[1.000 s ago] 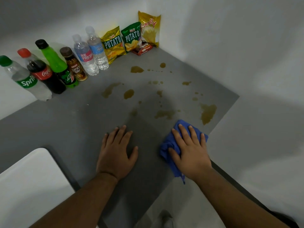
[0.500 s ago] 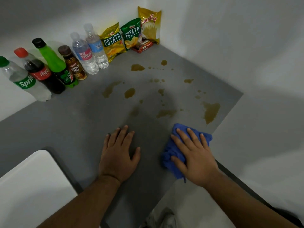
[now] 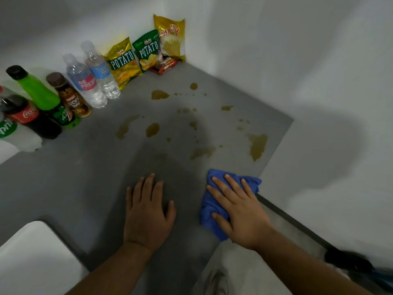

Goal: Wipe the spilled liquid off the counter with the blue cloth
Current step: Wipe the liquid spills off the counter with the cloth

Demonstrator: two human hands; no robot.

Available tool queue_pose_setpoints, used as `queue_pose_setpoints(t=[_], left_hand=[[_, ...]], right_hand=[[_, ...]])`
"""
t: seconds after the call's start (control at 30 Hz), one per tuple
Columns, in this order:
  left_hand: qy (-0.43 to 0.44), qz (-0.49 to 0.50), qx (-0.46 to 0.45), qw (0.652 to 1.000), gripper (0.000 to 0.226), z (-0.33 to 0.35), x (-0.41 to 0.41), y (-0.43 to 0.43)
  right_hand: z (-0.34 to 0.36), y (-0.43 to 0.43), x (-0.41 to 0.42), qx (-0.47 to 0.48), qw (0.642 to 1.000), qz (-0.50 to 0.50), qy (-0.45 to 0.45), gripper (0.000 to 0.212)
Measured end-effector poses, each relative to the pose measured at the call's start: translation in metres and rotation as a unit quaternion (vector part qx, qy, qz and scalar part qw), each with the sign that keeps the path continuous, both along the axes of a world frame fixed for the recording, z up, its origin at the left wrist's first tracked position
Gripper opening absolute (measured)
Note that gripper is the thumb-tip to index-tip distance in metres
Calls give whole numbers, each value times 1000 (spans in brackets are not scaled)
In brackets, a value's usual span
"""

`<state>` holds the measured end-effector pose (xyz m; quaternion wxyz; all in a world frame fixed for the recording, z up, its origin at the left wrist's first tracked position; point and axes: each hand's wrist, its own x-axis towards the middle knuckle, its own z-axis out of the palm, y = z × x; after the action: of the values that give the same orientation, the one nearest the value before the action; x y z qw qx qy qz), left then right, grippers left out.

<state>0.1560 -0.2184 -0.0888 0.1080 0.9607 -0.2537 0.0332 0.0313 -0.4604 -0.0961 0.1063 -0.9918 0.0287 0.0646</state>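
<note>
The right hand (image 3: pixel 240 211) lies flat with fingers spread on the blue cloth (image 3: pixel 209 206), pinning the bunched rag to the grey counter (image 3: pixel 74 177) close to its near right edge. It presses rather than clutches; the fingers are not curled round the fabric. The left hand (image 3: pixel 147 211) rests beside it, palm down and empty on bare counter, apparently just bracing.

All the spilled liquid lies beyond the cloth, toward the back corner. The nearest patches are a brown smear (image 3: pixel 202 152) just ahead of the fingertips and a larger puddle (image 3: pixel 258 145) by the right edge, running roughly front to back. Smaller blots (image 3: pixel 152 129) scatter on toward the chip bags (image 3: pixel 146 52) and the row of bottles (image 3: pixel 85 84) along the back edge.

So the stroke wanted looks like a push straight forward, away from the body, and the right hand is both nearer and already on the cloth. None of the spill appears wiped yet.
</note>
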Motion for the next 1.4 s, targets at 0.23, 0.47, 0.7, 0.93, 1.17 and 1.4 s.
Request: queue_pose_setpoints(t=[0.23, 0.47, 0.7, 0.93, 1.17, 1.4], left_hand=[[-4, -110, -63, 992, 51, 3, -10, -60], [6, -106, -74, 992, 47, 0, -13, -110], [-1, -122, -22, 992, 54, -5, -15, -115], [18, -119, -9, 993, 58, -4, -15, -114], [14, -119, -35, 992, 60, -6, -14, -115], [17, -117, -11, 993, 62, -8, -15, -114]], right_hand=[[6, -25, 51, -20, 993, -114, 13, 73], [1, -49, 19, 3, 999, -33, -14, 67], [9, -82, 50, -21, 994, -109, 18, 76], [9, -79, 56, -11, 1000, -28, 8, 70], [8, -128, 46, -15, 999, -44, 0, 70], [4, -98, 90, -28, 996, -87, 12, 81]])
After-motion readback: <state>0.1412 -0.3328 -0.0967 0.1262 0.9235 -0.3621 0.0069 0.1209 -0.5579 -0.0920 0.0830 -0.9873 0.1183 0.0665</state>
